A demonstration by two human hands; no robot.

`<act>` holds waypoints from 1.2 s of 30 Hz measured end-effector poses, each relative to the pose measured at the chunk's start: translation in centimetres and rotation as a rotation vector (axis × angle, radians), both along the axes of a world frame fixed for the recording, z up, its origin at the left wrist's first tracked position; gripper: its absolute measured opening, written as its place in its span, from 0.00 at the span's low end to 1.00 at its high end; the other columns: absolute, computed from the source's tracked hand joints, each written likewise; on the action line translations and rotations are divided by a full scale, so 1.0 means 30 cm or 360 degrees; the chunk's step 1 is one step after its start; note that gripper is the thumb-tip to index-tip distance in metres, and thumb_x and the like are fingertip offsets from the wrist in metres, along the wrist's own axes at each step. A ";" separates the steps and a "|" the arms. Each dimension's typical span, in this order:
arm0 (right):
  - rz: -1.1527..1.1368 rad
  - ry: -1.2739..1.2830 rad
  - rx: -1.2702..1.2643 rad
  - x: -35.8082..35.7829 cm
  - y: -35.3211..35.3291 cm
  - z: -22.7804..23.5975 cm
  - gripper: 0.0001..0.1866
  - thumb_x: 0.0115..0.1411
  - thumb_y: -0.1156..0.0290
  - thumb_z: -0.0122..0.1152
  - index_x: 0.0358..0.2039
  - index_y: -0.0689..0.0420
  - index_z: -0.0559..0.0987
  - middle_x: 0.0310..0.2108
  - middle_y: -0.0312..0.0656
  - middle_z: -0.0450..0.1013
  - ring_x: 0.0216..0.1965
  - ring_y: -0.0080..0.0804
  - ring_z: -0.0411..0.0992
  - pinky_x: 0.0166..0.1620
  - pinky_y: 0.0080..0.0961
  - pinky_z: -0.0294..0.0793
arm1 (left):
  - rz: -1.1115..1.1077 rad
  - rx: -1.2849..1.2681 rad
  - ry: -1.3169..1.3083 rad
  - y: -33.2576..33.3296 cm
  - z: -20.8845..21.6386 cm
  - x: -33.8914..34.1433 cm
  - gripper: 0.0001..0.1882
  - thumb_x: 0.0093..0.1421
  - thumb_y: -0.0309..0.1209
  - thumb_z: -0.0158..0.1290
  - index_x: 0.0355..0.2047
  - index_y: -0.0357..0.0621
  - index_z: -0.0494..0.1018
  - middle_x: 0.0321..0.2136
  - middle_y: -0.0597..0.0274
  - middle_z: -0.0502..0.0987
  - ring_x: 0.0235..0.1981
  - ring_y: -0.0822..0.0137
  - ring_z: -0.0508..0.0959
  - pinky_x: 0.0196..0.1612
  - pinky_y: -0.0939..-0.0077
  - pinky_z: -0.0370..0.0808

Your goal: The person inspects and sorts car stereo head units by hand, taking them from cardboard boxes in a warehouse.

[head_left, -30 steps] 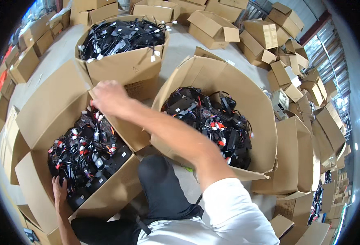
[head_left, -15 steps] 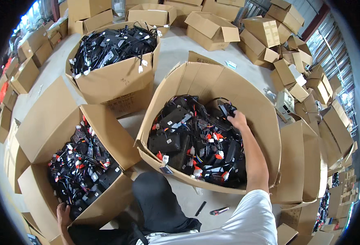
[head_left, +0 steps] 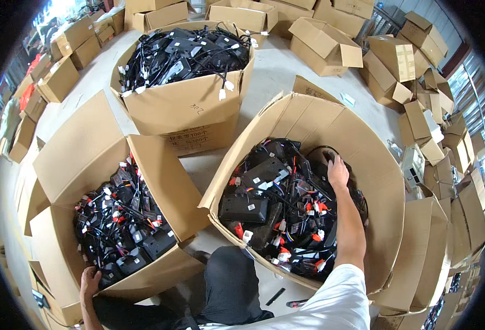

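Observation:
My right hand [head_left: 339,172] reaches into the large cardboard box [head_left: 280,118] on the right, near its far right wall. Its fingers are closed on a black cabled module [head_left: 328,156], mostly hidden by the hand. Under and around it lies a heap of black modules [head_left: 243,209] with cables and red and white connectors. At the near left corner of the left cardboard box [head_left: 164,187], my left hand [head_left: 90,281] has its fingers curled over the edge. More black modules [head_left: 134,260] with wires and connectors fill that box, close to those fingers.
Behind stands another cardboard box [head_left: 184,113] heaped with black cabled devices [head_left: 179,52]. By my knee [head_left: 230,269], a dark strip [head_left: 275,296] and a partly covered red-and-black tool [head_left: 296,303] lie on the floor. Several open boxes [head_left: 326,47] line the back and right.
The view has shifted, so the boxes appear farther right. My right hand's module, plainly visible before, is now mostly hidden behind the fingers. My left hand stays at the left box's corner.

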State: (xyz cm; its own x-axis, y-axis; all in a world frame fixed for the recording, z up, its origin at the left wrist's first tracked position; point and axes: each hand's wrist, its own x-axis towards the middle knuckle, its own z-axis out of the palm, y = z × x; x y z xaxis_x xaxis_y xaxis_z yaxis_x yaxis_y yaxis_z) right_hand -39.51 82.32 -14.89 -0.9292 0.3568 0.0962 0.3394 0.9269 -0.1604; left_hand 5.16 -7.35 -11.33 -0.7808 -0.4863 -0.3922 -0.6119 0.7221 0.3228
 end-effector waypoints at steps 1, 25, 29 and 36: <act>0.0148 0.0147 -0.0006 -0.003 -0.034 0.028 0.19 0.64 0.59 0.55 0.46 0.62 0.71 0.41 0.59 0.76 0.41 0.57 0.76 0.45 0.50 0.75 | 0.0002 0.0003 -0.0005 0.014 0.016 -0.018 0.22 0.59 0.35 0.59 0.49 0.32 0.74 0.45 0.46 0.76 0.44 0.52 0.78 0.47 0.62 0.75; 0.0688 0.0829 -0.0286 0.211 -0.441 0.543 0.33 0.52 0.62 0.68 0.56 0.62 0.69 0.47 0.56 0.74 0.47 0.55 0.75 0.49 0.43 0.75 | -0.0098 -0.0112 0.0628 0.122 0.101 -0.030 0.16 0.57 0.31 0.59 0.43 0.32 0.76 0.35 0.48 0.78 0.36 0.60 0.79 0.40 0.68 0.76; 0.1145 0.1422 -0.0110 0.325 -0.552 0.909 0.38 0.45 0.73 0.72 0.58 0.63 0.68 0.52 0.53 0.72 0.48 0.54 0.74 0.49 0.40 0.77 | 0.0254 0.0369 0.1017 0.337 0.211 -0.211 0.13 0.63 0.30 0.53 0.41 0.30 0.76 0.32 0.51 0.80 0.35 0.64 0.78 0.40 0.70 0.75; 0.2219 0.1548 0.0423 0.588 -0.942 1.137 0.21 0.51 0.73 0.64 0.47 0.62 0.75 0.52 0.54 0.74 0.54 0.53 0.73 0.57 0.50 0.73 | -0.0201 0.2551 0.1281 0.999 0.586 -0.491 0.36 0.72 0.52 0.33 0.60 0.28 0.62 0.53 0.43 0.74 0.54 0.54 0.76 0.58 0.58 0.73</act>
